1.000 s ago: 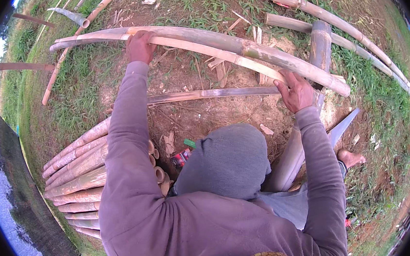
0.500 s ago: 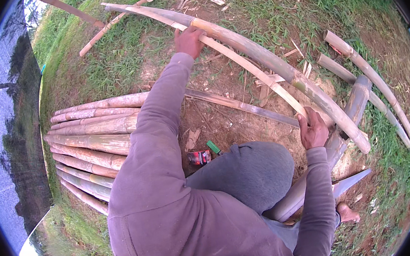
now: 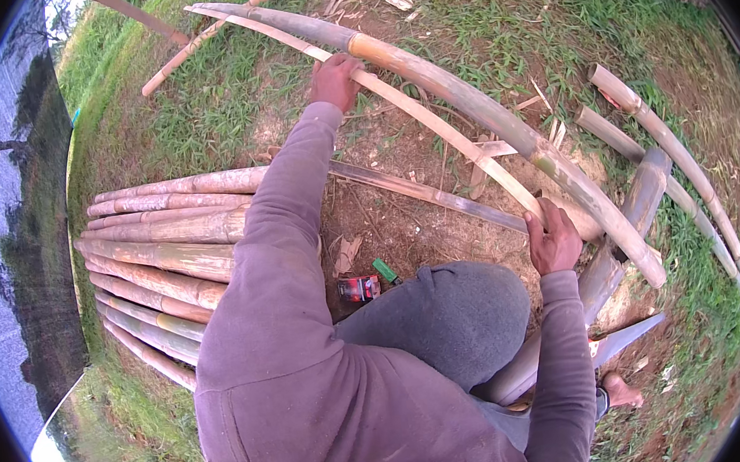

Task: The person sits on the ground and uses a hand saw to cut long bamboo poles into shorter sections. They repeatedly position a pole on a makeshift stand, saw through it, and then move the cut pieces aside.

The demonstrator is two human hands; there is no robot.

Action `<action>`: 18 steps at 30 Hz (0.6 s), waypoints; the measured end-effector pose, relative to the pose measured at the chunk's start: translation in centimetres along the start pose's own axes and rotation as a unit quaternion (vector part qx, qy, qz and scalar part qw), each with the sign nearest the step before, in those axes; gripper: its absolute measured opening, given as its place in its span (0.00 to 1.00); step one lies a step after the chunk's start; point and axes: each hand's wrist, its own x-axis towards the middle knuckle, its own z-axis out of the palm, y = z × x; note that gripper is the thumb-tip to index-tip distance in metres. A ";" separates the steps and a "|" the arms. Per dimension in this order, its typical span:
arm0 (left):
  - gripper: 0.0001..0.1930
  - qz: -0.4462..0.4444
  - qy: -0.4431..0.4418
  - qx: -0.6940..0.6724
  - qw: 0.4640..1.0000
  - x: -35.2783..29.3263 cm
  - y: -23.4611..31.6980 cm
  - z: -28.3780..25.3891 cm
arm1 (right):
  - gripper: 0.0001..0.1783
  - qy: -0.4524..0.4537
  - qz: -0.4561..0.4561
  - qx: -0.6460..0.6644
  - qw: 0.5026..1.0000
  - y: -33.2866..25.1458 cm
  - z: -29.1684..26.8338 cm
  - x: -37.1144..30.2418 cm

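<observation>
My left hand [image 3: 336, 83] is closed around a long, pale split bamboo strip [image 3: 431, 120] toward its far half. At the strip's near end my right hand [image 3: 556, 239] grips it, thumb and fingers pinching the edge. Just beyond the strip and roughly parallel lies a thick round bamboo pole [image 3: 473, 99], with a narrow gap between them along the middle. Their far ends come together at the upper left. Beneath my arms a flat, darker bamboo slat [image 3: 437, 197] rests on the ground, its near end close to my right hand.
Several bamboo poles [image 3: 168, 233] lie stacked at left. A thick bamboo log [image 3: 645, 189] slants at right, near two more poles [image 3: 665, 130]. A saw blade [image 3: 628, 338] sits by my foot. Beside my knee are a red-and-black packet [image 3: 358, 288] and a green object [image 3: 386, 270].
Both hands have shifted slightly left and toward me with the bamboo strip. The gap between the strip and the round pole has widened.
</observation>
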 end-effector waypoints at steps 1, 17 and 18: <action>0.14 -0.003 -0.002 0.000 1.000 0.1 0.3 -0.1 | 0.22 0.005 -0.004 0.003 1.000 -0.1 -0.2 0.0; 0.13 -0.018 -0.021 -0.009 1.000 0.5 3.7 1.3 | 0.22 0.008 -0.020 -0.007 1.000 2.4 -1.5 0.3; 0.13 -0.030 -0.037 0.005 0.999 0.7 3.8 0.9 | 0.22 0.007 -0.021 -0.013 1.000 3.1 -2.0 0.5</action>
